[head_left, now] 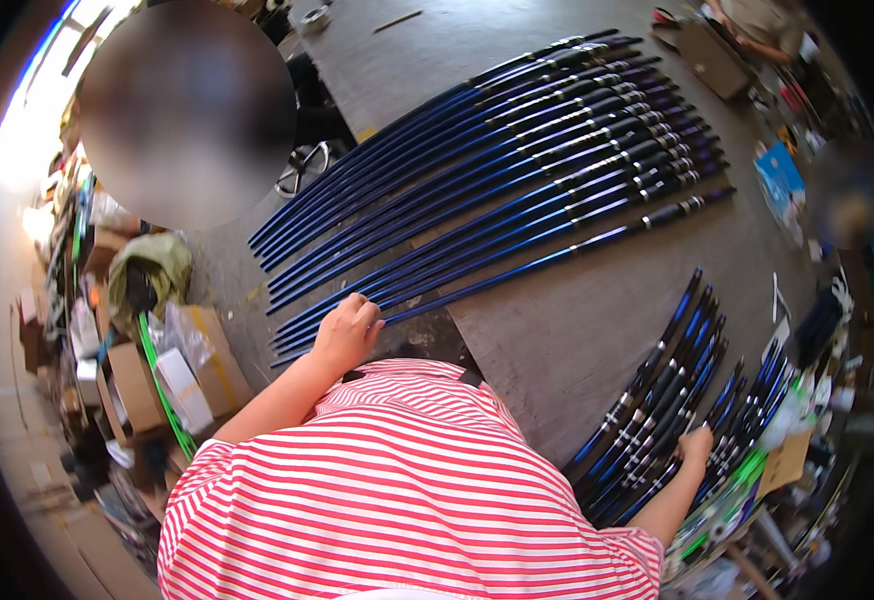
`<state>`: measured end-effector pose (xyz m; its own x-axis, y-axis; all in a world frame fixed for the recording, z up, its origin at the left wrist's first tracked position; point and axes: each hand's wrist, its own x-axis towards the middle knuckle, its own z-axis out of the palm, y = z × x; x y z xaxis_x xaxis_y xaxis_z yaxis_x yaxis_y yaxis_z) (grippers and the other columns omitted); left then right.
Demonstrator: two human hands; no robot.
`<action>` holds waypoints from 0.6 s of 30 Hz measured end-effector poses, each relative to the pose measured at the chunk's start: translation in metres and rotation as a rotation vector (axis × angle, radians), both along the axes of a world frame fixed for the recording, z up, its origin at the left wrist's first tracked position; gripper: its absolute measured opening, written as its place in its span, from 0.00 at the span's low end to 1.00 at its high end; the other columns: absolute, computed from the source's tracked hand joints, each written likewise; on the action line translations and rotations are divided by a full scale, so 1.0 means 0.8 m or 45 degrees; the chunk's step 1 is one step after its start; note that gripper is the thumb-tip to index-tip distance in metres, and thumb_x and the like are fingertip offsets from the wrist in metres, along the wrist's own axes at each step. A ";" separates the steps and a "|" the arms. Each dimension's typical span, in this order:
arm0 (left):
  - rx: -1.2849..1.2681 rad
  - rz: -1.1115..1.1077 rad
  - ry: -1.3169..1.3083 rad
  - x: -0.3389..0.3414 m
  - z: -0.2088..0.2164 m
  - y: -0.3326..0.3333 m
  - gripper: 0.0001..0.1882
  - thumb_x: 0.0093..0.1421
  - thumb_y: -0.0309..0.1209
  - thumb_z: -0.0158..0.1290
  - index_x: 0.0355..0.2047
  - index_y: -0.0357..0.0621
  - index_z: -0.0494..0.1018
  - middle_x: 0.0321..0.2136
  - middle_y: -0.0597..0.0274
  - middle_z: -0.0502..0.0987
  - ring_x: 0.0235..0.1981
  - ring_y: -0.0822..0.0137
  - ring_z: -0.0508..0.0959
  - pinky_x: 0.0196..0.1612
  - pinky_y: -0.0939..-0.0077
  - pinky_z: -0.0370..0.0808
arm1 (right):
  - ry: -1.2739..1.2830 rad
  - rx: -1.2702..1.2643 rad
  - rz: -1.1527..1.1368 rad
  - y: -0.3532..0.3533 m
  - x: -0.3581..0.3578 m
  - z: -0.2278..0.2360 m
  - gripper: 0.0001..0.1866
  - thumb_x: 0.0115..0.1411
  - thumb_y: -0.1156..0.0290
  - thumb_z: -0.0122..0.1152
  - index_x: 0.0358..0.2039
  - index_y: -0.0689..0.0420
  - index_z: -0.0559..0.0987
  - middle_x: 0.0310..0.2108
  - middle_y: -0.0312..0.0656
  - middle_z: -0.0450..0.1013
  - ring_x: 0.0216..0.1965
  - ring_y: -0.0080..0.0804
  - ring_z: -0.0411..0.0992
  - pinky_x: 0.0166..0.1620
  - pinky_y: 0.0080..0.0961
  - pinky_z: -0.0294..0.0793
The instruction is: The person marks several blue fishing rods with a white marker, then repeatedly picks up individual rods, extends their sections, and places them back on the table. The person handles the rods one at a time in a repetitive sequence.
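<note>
Long blue-and-black fishing rods point(477, 150) lie side by side in a fanned row across the table. Their dark handles with silver rings point to the far right, and their thin ends reach toward the left. My left hand point(349, 332) is closed, fingers curled, at the thin end of the nearest rod point(557, 252), which lies slightly apart from the row. At the lower right, my right hand point(695, 443) is closed on a rod within a second bunch of fishing rods point(647, 410). Neighbouring rods partly hide its fingers.
The grey table point(517, 350) carries both groups of rods. More rods point(757, 400) and plastic bags lie beyond my right hand. Cardboard boxes point(137, 390) and a green bag point(152, 270) stand at the left. Another person point(757, 30) is at the far right; a blurred area covers the upper left.
</note>
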<state>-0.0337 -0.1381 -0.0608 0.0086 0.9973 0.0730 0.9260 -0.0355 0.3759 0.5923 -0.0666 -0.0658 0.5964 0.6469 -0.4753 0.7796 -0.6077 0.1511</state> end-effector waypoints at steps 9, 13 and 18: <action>0.191 0.169 0.105 -0.046 0.004 0.081 0.20 0.48 0.28 0.54 0.41 0.33 0.66 0.41 0.48 0.68 0.45 0.52 0.67 0.48 0.68 0.66 | 0.364 1.385 0.373 0.137 -0.081 0.067 0.08 0.54 0.72 0.50 0.31 0.62 0.75 0.23 0.45 0.74 0.23 0.30 0.73 0.27 0.22 0.73; 0.182 0.199 0.285 -0.064 -0.023 0.189 0.32 0.51 0.37 0.53 0.52 0.31 0.58 0.54 0.46 0.58 0.57 0.51 0.55 0.58 0.64 0.53 | 0.829 1.538 0.580 0.206 -0.281 0.074 0.09 0.56 0.74 0.51 0.34 0.66 0.75 0.28 0.45 0.74 0.29 0.29 0.74 0.33 0.21 0.73; 0.151 0.344 0.293 -0.088 -0.082 0.309 0.39 0.55 0.51 0.43 0.57 0.34 0.48 0.59 0.49 0.47 0.62 0.55 0.44 0.61 0.61 0.41 | 1.105 1.493 0.943 0.256 -0.462 0.038 0.07 0.56 0.76 0.51 0.32 0.66 0.74 0.24 0.42 0.74 0.25 0.23 0.72 0.30 0.17 0.71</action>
